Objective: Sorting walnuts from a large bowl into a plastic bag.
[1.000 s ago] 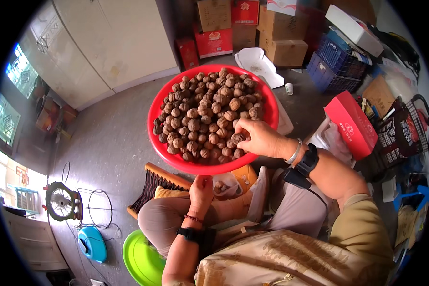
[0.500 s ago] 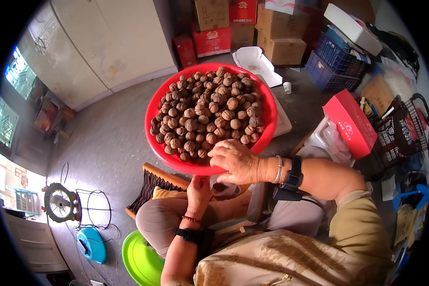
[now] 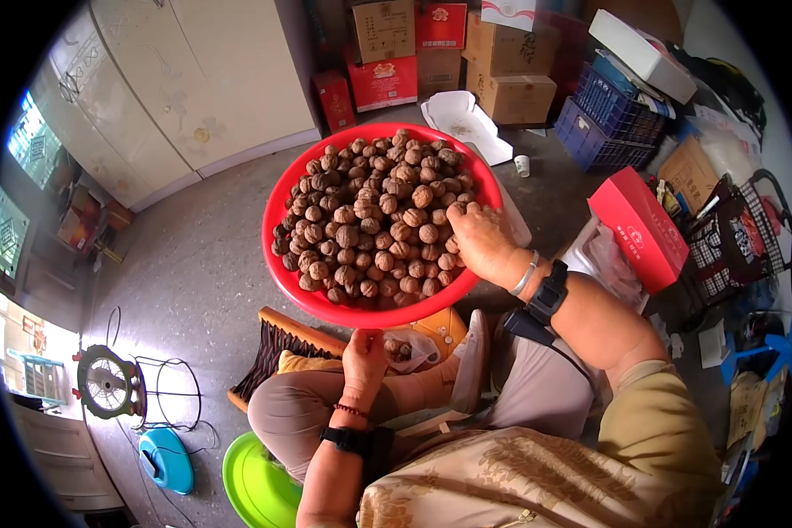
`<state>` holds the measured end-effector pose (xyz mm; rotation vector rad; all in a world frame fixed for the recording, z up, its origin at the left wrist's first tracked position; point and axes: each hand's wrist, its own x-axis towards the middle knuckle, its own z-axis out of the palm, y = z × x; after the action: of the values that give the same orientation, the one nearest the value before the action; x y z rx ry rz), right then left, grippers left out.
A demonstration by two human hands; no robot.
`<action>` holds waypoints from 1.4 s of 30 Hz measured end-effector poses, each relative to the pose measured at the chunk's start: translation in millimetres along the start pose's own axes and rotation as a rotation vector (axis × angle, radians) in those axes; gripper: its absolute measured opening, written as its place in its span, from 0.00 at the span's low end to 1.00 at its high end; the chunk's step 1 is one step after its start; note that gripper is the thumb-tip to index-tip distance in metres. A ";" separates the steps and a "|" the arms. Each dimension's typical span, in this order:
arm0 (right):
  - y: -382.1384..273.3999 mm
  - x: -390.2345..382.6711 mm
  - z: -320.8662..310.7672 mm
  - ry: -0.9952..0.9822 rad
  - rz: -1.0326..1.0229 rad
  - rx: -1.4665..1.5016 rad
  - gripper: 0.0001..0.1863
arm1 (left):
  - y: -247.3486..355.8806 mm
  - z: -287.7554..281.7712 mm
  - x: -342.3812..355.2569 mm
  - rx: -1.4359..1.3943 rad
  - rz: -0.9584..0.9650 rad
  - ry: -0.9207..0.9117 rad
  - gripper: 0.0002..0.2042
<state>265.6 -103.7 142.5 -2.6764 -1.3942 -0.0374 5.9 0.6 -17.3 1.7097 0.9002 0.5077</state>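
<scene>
A wide red basin is heaped with brown walnuts. At the basin's right side my right hand reaches over the rim, its curled fingers closed on a walnut at the edge of the heap; the fingertips are partly hidden. Below the near rim, my left hand is closed, gripping the edge of a clear plastic bag. A few walnuts show inside the bag. What lies under the left fingers is hidden.
Near my left knee stand a wooden seat with dark cords and a bright green lid or basin. A red box is on the right. Behind the basin are a white foam tray, a paper cup and blue crates.
My right hand has moved from the basin's near rim, beside the left hand, up and right to the walnuts at the right side. The left hand stays nearly in place.
</scene>
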 end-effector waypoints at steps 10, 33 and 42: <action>12.3 1.8 -0.1 0.224 -0.288 0.250 0.16 | -6.7 0.7 0.8 -0.025 -0.015 -0.009 0.05; -50.9 -34.1 14.3 0.126 -0.821 0.460 0.17 | -2.4 0.4 1.9 -0.010 0.035 0.013 0.06; -58.1 -36.3 17.2 0.046 -0.809 0.448 0.18 | 4.7 -0.6 1.8 0.018 0.016 -0.010 0.06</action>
<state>196.7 -98.3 128.3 -1.6277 -2.0656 0.1217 8.0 1.8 -12.8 1.7362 0.8865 0.5024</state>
